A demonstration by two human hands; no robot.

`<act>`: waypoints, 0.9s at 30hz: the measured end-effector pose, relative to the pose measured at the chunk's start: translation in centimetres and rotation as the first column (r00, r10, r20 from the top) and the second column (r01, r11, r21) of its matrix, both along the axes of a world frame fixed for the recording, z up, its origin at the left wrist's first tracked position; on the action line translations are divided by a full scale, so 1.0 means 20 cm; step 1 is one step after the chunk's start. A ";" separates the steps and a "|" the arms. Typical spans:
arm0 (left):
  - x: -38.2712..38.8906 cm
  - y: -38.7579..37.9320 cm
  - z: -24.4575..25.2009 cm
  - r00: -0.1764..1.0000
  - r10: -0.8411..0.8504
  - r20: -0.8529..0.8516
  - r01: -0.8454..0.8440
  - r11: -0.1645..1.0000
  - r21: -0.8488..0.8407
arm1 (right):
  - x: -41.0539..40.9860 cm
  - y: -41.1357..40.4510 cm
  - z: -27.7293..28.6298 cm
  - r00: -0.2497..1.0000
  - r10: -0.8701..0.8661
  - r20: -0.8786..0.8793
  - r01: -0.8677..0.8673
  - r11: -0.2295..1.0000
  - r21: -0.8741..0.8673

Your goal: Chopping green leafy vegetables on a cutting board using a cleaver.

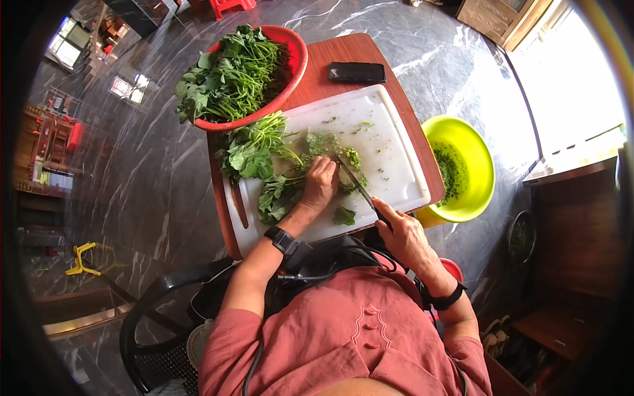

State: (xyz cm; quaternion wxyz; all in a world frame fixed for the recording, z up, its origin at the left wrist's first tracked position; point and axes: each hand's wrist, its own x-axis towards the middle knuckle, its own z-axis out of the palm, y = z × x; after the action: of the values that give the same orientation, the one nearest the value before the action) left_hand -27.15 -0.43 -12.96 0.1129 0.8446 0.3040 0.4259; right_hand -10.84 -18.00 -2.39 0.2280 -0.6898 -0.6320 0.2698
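My right hand (407,238) grips the dark handle of a kitchen knife (357,184), whose blade points up and left across the white plastic cutting board (398,171). Just left of the blade, the curled fingers of my left hand (321,182) press on a bunch of leafy green stems (283,190). Chopped green bits (352,157) lie along the blade and are scattered over the board. A loose leaf (344,216) rests near the board's front edge. More uncut greens (255,153) are heaped at the board's left side.
A red basin (297,59) piled with leafy greens (233,74) stands at the table's back left. Behind the board, a black phone (356,72) lies on the wooden table (342,49). To the right is a yellow-green basin (475,168) holding chopped greens (448,173). A black chair armrest (168,284) is at left.
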 end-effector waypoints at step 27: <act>0.00 0.01 -0.03 0.997 0.010 0.079 -0.010 1.000 0.001 | -0.03 0.01 0.04 0.999 -0.035 -0.012 0.036 0.999 0.035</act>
State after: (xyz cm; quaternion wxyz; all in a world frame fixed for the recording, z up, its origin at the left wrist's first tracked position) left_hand -27.17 -0.25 -13.62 0.1221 0.8255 0.3035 0.4599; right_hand -11.41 -17.80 -1.68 0.2486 -0.6952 -0.6230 0.2584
